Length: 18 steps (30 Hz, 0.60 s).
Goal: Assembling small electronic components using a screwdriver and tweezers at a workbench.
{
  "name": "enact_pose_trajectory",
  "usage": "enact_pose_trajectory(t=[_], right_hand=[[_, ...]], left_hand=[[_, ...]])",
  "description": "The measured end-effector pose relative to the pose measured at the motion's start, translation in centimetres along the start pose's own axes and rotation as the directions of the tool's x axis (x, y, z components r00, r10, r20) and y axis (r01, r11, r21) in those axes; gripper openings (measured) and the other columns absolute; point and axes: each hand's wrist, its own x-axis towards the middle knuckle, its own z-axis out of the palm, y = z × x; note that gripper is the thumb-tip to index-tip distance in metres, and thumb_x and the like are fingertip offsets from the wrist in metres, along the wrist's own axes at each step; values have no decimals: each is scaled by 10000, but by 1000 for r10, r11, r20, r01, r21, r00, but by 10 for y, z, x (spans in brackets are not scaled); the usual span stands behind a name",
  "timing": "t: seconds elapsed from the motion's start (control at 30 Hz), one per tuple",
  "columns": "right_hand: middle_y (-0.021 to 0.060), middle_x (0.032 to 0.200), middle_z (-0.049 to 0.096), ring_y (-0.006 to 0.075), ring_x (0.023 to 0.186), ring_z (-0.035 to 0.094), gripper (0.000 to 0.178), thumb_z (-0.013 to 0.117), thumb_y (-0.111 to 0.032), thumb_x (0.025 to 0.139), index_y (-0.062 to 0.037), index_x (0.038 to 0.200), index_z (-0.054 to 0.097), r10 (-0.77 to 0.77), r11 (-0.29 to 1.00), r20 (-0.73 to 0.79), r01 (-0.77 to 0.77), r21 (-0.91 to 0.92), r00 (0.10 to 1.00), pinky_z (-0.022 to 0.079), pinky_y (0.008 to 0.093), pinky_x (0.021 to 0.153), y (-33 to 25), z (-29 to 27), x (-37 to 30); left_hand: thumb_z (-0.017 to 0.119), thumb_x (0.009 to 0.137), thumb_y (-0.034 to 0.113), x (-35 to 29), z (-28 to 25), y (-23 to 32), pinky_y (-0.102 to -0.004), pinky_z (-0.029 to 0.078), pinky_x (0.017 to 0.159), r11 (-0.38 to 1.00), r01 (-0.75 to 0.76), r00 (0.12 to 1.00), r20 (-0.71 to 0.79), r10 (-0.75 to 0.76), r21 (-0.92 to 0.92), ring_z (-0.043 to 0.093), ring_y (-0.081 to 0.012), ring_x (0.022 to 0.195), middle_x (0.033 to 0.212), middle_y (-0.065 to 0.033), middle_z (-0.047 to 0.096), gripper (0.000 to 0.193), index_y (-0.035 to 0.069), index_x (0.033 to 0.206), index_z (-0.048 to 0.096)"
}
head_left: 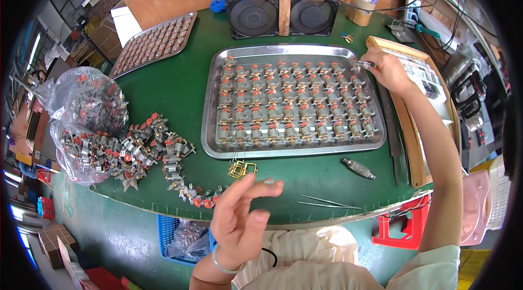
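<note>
A silver metal tray point(294, 151) lies on the green table, with rows of small grey metal motor-like parts point(289, 113) with orange-red tops standing in it. At the tray's far right corner, my right hand point(388, 71) pinches one such small metal part, partly hidden by the fingertips. My left hand point(239, 219) hovers over the table's front edge, fingers apart and holding nothing. Just beyond it lies a small brass wire frame point(241, 169). Loose parts point(174, 164) trail toward that hand from a clear plastic bag point(87, 99) full of them.
Tweezers point(329, 203) and a grey ribbed cylindrical piece point(358, 168) lie near the front edge. A second filled tray point(155, 42) rests at the back left. Two black fans point(283, 14) stand behind; a wooden-framed box point(414, 121) lines the right side.
</note>
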Motion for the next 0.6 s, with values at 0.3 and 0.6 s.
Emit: enact_pose_trajectory(t=[0.3, 0.6], right_hand=[[88, 852, 561, 297, 821, 547, 171, 551, 19, 700, -52, 853, 579, 54, 984, 134, -76, 162, 990, 433, 365, 711, 7, 9, 4], [102, 831, 556, 303, 813, 544, 168, 555, 16, 688, -36, 846, 578, -10, 993, 94, -2, 121, 995, 428, 370, 689, 4, 9, 4]], left_hand=[[451, 881, 161, 4, -2, 5, -438, 447, 809, 987, -35, 994, -101, 51, 160, 613, -262, 761, 786, -162, 605, 338, -47, 1136, 378], [444, 882, 154, 5, 2, 5, -424, 457, 798, 979, -58, 993, -87, 76, 196, 613, -261, 732, 754, -163, 604, 327, -56, 1125, 383]])
